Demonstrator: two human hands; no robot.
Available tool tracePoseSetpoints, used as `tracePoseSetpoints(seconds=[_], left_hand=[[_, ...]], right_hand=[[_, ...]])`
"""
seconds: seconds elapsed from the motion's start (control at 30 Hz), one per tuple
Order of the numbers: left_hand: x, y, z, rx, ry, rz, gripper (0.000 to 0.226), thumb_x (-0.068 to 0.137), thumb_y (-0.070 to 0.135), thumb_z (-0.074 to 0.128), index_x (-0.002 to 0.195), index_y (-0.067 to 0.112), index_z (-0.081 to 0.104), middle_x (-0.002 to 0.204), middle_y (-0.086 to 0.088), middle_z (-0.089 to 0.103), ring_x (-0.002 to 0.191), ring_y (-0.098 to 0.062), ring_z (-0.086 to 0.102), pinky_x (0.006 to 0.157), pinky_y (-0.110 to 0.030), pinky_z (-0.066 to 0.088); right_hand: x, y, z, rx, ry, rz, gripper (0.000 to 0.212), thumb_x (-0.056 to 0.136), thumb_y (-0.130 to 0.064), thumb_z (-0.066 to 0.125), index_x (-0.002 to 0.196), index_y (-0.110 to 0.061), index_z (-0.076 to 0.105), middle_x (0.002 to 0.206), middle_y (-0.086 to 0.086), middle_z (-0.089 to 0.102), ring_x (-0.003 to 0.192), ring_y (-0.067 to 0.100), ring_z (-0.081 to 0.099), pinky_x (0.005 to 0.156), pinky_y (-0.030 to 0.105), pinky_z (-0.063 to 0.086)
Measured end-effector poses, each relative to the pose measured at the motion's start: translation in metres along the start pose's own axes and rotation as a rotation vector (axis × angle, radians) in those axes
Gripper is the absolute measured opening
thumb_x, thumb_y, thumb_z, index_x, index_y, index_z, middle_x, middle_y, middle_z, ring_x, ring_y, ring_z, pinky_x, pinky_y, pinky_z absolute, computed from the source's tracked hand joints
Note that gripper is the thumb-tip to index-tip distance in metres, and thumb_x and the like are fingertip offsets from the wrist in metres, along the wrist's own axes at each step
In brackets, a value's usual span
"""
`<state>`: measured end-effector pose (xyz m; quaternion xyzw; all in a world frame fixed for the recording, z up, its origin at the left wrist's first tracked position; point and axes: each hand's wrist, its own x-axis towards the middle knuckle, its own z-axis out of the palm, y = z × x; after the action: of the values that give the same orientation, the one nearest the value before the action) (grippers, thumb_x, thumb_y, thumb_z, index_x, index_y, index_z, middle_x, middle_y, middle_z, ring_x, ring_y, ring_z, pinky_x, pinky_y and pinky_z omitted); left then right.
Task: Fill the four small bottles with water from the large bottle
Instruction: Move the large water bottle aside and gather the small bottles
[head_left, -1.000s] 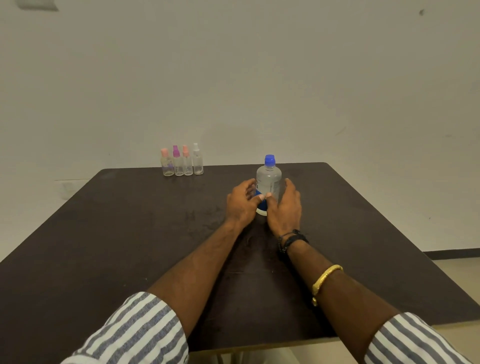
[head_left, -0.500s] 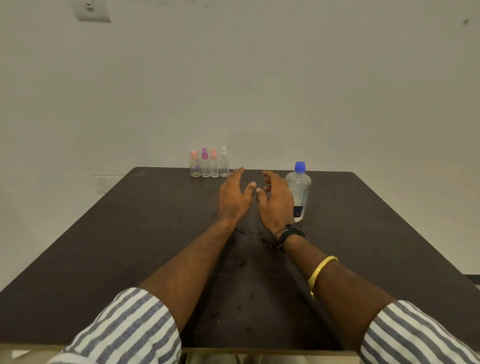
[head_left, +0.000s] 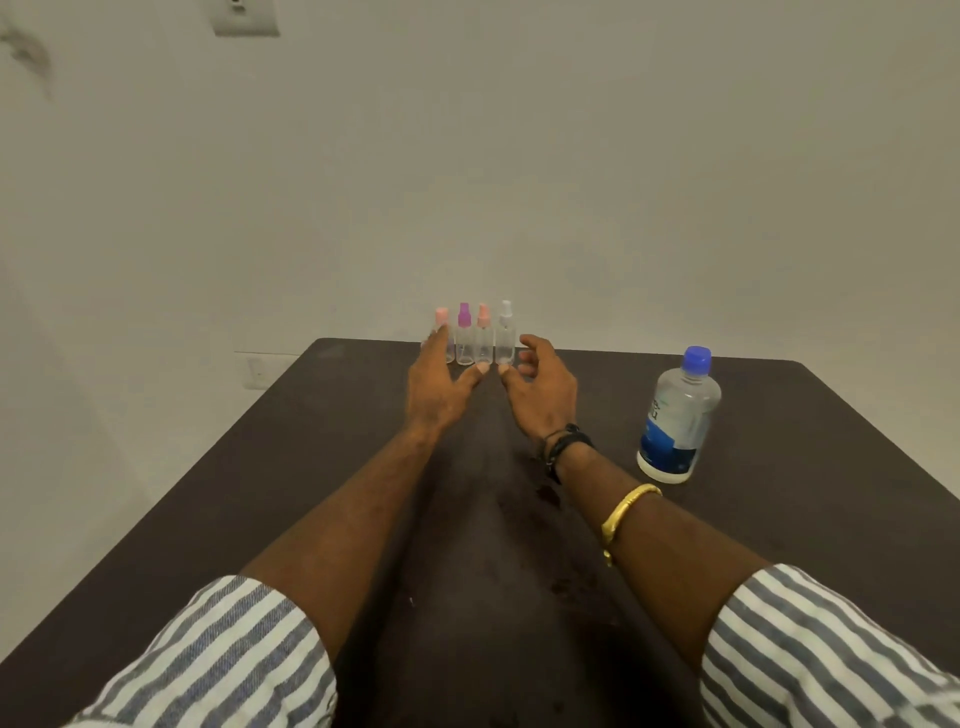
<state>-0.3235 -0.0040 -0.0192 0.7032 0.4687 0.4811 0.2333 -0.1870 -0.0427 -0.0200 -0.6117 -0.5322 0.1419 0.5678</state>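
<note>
Four small clear spray bottles stand in a row at the table's far edge: a pink-capped one (head_left: 443, 332), a purple-capped one (head_left: 464, 335), a salmon-capped one (head_left: 483, 335) and a white-capped one (head_left: 505, 332). My left hand (head_left: 439, 384) reaches toward the row's left end with fingers straight, partly covering the pink-capped bottle. My right hand (head_left: 540, 387) hovers just before the white-capped bottle, fingers loosely curled and holding nothing. The large water bottle (head_left: 678, 415) with a blue cap and blue label stands upright to the right, apart from both hands.
The dark brown table (head_left: 260, 493) ends close behind the small bottles, with a pale wall beyond. A wall socket (head_left: 257, 370) sits low on the wall at the left, and a switch plate (head_left: 244, 18) is high up.
Both hands let go of the large bottle, left it standing at the right, and moved forward and left to the row of small bottles. The camera view shifted left.
</note>
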Motion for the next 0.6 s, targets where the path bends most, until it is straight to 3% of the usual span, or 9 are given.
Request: tracePoseSetpoints(seconds=[0.07,0.13,0.23,0.3,0.37,0.6], left_hand=[[0.014,-0.014,-0.004,0.016,0.005,-0.031,0.080,0.091,0.027,0.075,0.157,0.012,0.033,0.149,-0.001,0.050,0.134,-0.011,0.046,0.114,-0.026,0.034],[0.029,-0.030,-0.007,0.027,-0.005,-0.069,0.087,0.091,0.027,0.075,0.159,0.008,0.024,0.162,-0.008,0.036,0.151,-0.021,0.029,0.123,-0.034,0.024],[0.052,-0.056,-0.008,0.038,-0.027,-0.107,0.097,0.090,0.033,0.077,0.162,0.012,0.016,0.169,-0.007,0.019,0.156,-0.023,0.017,0.127,-0.044,0.022],[0.066,-0.070,-0.007,0.038,-0.039,-0.130,0.101,0.087,0.035,0.079,0.162,0.014,0.014,0.170,-0.004,0.017,0.156,-0.022,0.017,0.126,-0.042,0.022],[0.078,-0.083,-0.004,0.028,-0.051,-0.153,0.106,0.085,0.037,0.081,0.163,0.016,0.013,0.170,-0.003,0.017,0.156,-0.022,0.019,0.125,-0.039,0.024],[0.116,-0.121,0.015,-0.033,-0.107,-0.201,0.117,0.073,0.039,0.090,0.162,0.018,0.016,0.167,-0.007,0.026,0.152,-0.027,0.028,0.122,-0.043,0.032]], right_hand=[[0.016,0.004,0.011,0.043,-0.006,0.052,0.044,0.092,-0.020,0.069,0.135,-0.016,0.058,0.121,0.007,0.066,0.104,0.016,0.064,0.093,0.030,0.053],[0.032,0.011,0.021,0.061,-0.003,0.090,0.042,0.093,-0.017,0.068,0.134,-0.015,0.059,0.119,0.008,0.068,0.098,0.012,0.064,0.085,0.018,0.050],[0.053,0.024,0.037,0.053,0.030,0.141,0.039,0.091,-0.015,0.070,0.129,-0.012,0.063,0.115,0.009,0.070,0.093,0.012,0.064,0.072,0.002,0.043],[0.066,0.035,0.048,0.020,0.048,0.148,0.041,0.088,-0.017,0.073,0.128,-0.012,0.063,0.117,0.009,0.069,0.103,0.019,0.065,0.085,0.015,0.050],[0.077,0.046,0.057,-0.036,0.059,0.146,0.049,0.086,-0.021,0.077,0.130,-0.012,0.061,0.123,0.010,0.065,0.115,0.024,0.061,0.096,0.028,0.048],[0.112,0.080,0.078,0.007,0.033,0.215,0.103,0.069,-0.025,0.092,0.153,-0.014,0.034,0.150,0.011,0.045,0.140,0.027,0.042,0.114,0.038,0.039]])
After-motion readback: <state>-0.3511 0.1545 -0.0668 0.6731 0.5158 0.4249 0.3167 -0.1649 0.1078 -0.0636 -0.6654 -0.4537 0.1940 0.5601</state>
